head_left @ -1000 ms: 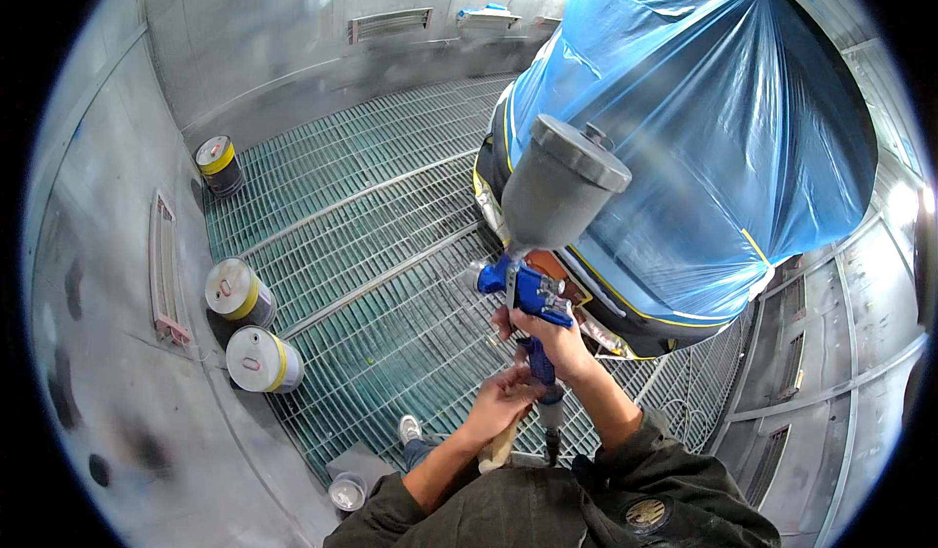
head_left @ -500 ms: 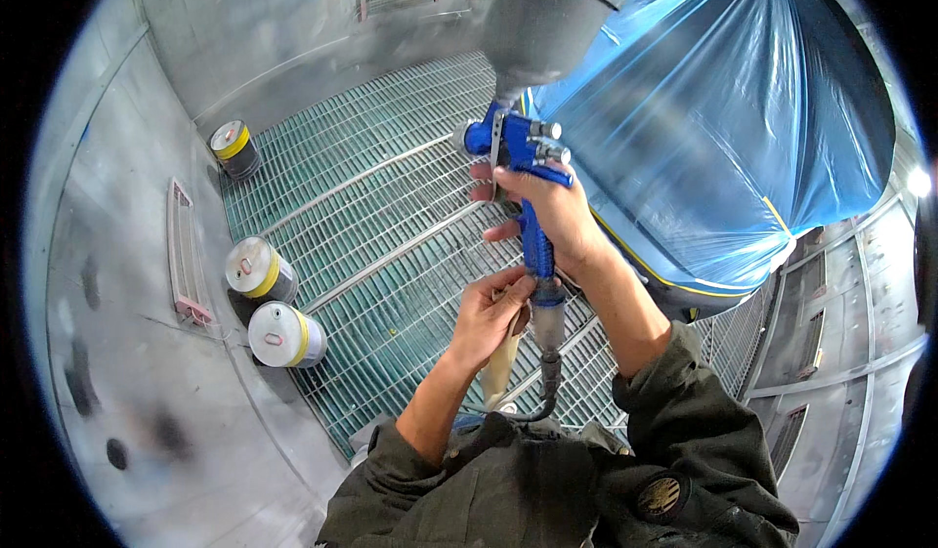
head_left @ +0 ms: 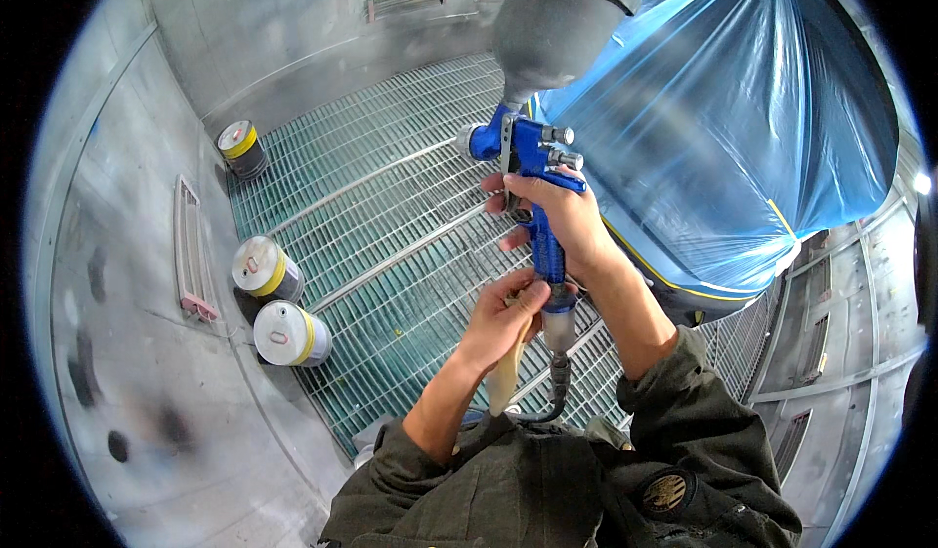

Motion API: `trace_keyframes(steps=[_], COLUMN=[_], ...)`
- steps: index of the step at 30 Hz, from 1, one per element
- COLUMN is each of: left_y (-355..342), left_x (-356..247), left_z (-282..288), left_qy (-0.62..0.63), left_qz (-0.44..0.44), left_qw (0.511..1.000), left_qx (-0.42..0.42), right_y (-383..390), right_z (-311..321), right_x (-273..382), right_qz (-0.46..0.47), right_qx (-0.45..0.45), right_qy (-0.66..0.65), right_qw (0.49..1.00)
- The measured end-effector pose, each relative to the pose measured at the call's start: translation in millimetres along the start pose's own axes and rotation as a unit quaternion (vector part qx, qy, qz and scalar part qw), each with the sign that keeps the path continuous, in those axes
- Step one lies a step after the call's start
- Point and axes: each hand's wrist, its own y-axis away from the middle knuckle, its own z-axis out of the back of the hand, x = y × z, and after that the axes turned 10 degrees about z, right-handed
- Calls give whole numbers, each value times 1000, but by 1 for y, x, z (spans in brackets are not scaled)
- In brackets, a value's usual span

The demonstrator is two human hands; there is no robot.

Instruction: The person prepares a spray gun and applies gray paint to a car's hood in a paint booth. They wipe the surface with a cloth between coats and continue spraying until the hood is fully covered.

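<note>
A blue spray gun [head_left: 529,147] with a large grey paint cup [head_left: 553,30] on top stands upright before me, its nozzle facing left. My right hand [head_left: 569,221] is wrapped round its grip, fingers reaching past the trigger. Lower down, my left hand [head_left: 501,318] is closed with thumb and fingers at the bottom of the handle, against the fitting there. A pale yellowish cloth-like piece [head_left: 504,377] hangs from the left hand. Under the handle a clear-and-metal air fitting [head_left: 560,336] joins a dark hose [head_left: 559,392] that runs down toward my body.
A vehicle masked in blue plastic sheet [head_left: 713,138] stands close on the right. Metal grating [head_left: 381,226] covers the floor. Along the left wall are three white-lidded drums, one at the far end [head_left: 241,150] and two nearer, the nearest one [head_left: 293,333] lowest. Grey booth walls surround this.
The whole view has shifted slightly, with the drums and wall a little further right. The spray gun and both hands sit slightly right and lower. Both hands keep their hold.
</note>
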Motion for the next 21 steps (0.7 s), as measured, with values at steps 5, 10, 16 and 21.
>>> trace_keyframes(steps=[5,10,16,21], left_y=[-10,3,1,6], left_x=[12,14,25,23], left_z=[-8,-3,-11,-10], left_qy=[-128,-220,-186,-207], left_qz=[-95,-41,-106,-42], left_qw=[987,975,976,977], left_qx=[-8,-14,-26,-8], right_y=[3,9,13,10], right_z=[12,51,60,67], right_x=[-5,14,36,29], right_qz=[-32,178,339,371], right_qx=[4,50,144,161], right_qy=[40,382,535,549], right_qw=[999,905,760,732])
